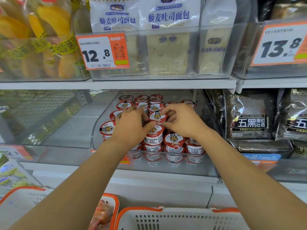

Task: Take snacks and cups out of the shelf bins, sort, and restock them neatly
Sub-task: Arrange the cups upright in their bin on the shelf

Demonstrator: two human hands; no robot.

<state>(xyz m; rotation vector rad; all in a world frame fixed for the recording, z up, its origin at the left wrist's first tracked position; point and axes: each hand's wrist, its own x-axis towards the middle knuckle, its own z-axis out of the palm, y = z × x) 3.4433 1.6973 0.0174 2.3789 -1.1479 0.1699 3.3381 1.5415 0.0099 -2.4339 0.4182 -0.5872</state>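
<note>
Both hands, left (pixel 132 125) and right (pixel 184 121), pinch one tiger-lid cup (pixel 157 117) atop the stack in the clear bin (pixel 166 165) (restocking, likely); next, seat it level

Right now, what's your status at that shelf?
Both hands, left and right, grip one tiger-lid cup. It sits atop others in the clear bin. Nothing blocking.
</note>
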